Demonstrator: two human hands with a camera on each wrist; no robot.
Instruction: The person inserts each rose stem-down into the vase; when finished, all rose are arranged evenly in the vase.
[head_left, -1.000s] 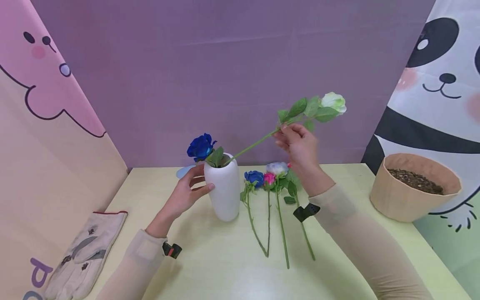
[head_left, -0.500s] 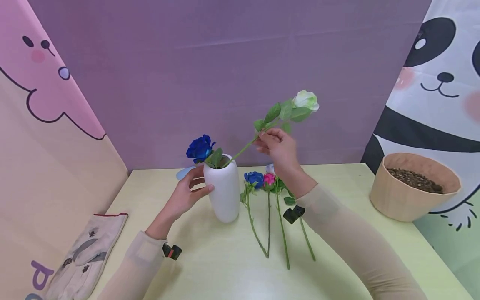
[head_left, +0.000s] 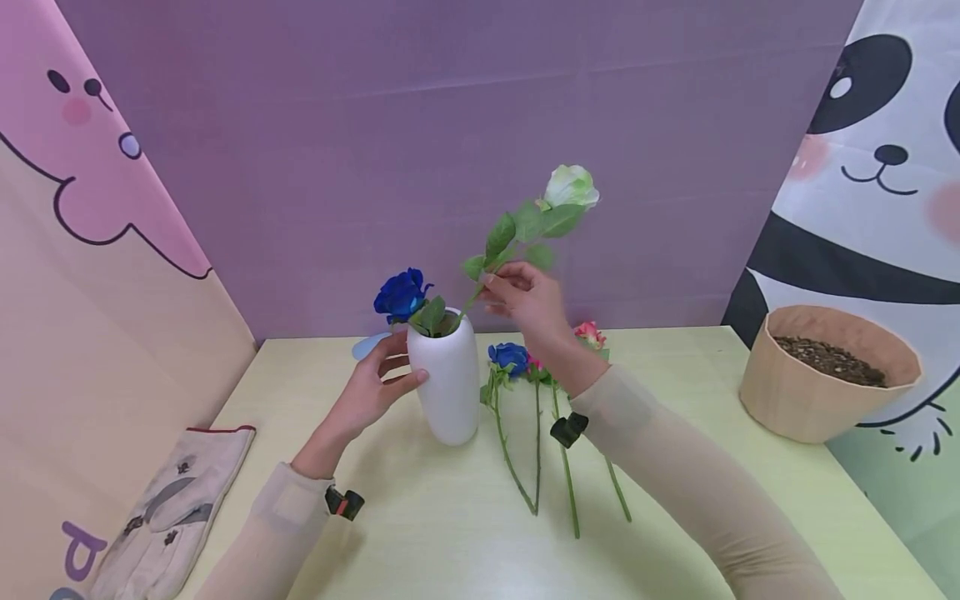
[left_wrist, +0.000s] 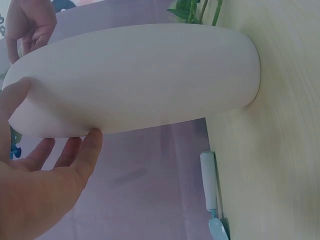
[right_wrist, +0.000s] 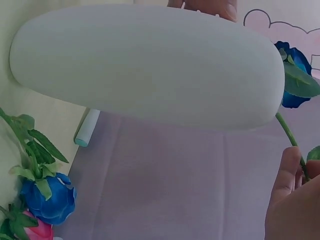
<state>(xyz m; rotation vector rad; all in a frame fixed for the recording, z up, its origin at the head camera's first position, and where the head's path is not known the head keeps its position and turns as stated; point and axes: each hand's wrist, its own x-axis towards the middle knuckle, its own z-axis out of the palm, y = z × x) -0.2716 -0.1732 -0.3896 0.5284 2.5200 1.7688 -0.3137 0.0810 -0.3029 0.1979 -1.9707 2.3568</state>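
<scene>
A tall white vase (head_left: 450,392) stands upright on the table. My left hand (head_left: 367,392) grips it near the mouth, thumb in front and fingers around the left side. A dark blue rose (head_left: 401,296) leans out of the mouth to the left. My right hand (head_left: 528,304) pinches the stem of a white-green rose (head_left: 572,187) just below its leaves. That rose tilts to the right, and its lower stem goes down into the vase mouth. In the right wrist view the stem (right_wrist: 286,129) passes behind the vase's rim; its lower end is hidden inside.
Right of the vase lie several flowers, including a blue rose (head_left: 510,358) and a pink one (head_left: 590,335), partly covered by my right arm. A pot of soil (head_left: 810,400) stands at right, folded gloves (head_left: 176,508) at left. A light-blue-handled tool (left_wrist: 209,180) lies behind the vase.
My right hand has moved left and slightly down with the white-green rose, whose stem now stands steeper and deeper in the vase. My left hand and the vase have stayed put.
</scene>
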